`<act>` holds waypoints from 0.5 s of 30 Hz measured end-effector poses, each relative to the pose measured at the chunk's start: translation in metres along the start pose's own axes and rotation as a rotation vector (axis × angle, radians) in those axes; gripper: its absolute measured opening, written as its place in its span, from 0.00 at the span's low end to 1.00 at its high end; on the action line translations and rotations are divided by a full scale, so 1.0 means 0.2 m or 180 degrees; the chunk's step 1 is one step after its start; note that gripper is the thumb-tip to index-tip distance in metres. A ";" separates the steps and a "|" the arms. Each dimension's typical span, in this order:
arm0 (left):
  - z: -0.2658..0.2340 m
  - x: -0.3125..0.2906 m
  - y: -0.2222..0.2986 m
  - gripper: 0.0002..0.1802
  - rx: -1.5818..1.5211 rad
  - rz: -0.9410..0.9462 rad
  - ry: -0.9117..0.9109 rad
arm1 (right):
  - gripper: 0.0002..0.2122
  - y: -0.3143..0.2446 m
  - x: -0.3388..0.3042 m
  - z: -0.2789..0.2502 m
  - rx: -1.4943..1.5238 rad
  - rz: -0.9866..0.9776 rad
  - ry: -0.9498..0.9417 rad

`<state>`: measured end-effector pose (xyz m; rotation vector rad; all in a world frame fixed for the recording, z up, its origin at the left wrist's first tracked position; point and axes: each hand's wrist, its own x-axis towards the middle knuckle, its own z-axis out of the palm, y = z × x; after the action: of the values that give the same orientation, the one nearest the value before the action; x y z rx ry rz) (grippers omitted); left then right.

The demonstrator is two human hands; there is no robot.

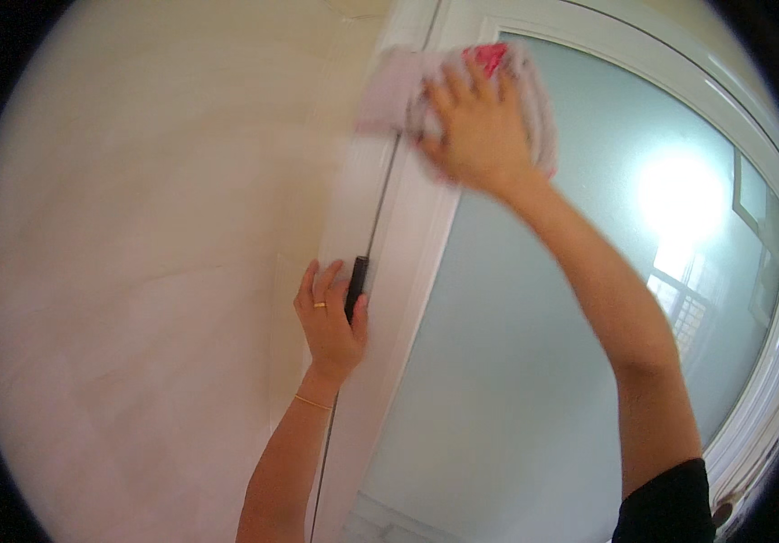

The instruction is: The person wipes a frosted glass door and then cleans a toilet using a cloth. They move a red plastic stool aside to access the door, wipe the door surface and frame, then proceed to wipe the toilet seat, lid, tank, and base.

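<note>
The right hand (480, 131), spread wide, presses a pink cloth (399, 90), longer sideways, high across the white door frame (418, 217); the left hand (331, 319) grips a black handle (357, 282). Its top leans right.

Left hand (331, 333) bears a gold-coloured ring (320, 305) (8 o'clock) and a thin wrist bracelet (313, 401) (7 o'clock); black sleeve (668, 509) (4 o'clock) ends above the right elbow (650, 357).

The frosted pane (498, 362) leaves room left of the right arm (598, 276), as does the pale wall (136, 271) beyond the left fingers (323, 288); pink cloth (400, 86) blocks the pane's upper-left corner, a black handle (357, 281) the seam (384, 195).
</note>
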<state>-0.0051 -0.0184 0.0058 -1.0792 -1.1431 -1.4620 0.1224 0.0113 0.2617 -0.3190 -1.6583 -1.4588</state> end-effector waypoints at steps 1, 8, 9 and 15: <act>0.01 0.00 0.01 0.13 -0.0018 -0.0005 0.0013 | 0.28 -0.06 -0.11 -0.02 0.0060 -0.0090 -0.0033; 0.03 -0.03 -0.01 0.13 0.0079 0.0204 -0.0039 | 0.18 -0.45 -1.07 -0.43 0.1941 -0.1431 -0.1197; 0.03 -0.03 0.00 0.13 0.0057 0.0178 -0.0037 | 0.17 -0.46 -1.19 -0.50 0.2216 -0.1537 -0.1316; 0.03 -0.05 0.01 0.17 0.0100 0.0117 -0.0109 | 0.21 0.00 -1.28 -0.67 0.2355 -0.0796 -0.1881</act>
<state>-0.0013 -0.0102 -0.0032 -1.1017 -1.1606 -1.3974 0.3288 -0.0211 0.0623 -0.1236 -2.6596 -0.8433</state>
